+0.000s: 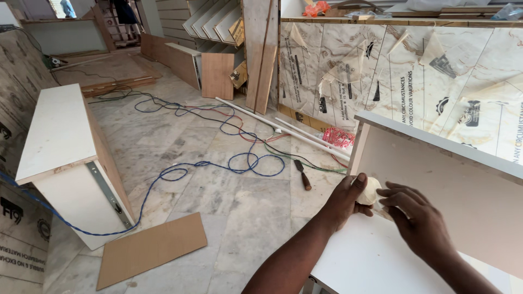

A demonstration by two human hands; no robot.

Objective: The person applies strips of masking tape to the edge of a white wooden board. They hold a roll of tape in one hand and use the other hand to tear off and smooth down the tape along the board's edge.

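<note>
Both hands meet at the inner corner of a white cabinet piece [436, 179], where its upright panel rises from its flat white board: the left hand [346, 198] is clenched around a pale, rounded lump [371, 190] that looks like a wad of cloth or putty, and the right hand [417, 218] touches the same lump with bent, loosely spread fingers, grasping nothing of its own. Left of the cabinet piece, on the marble floor [245, 212], lie a wooden-handled chisel [302, 174], looping blue cable [218, 163] and a brown board [150, 247], and further left stands a second white cabinet [62, 141].
</note>
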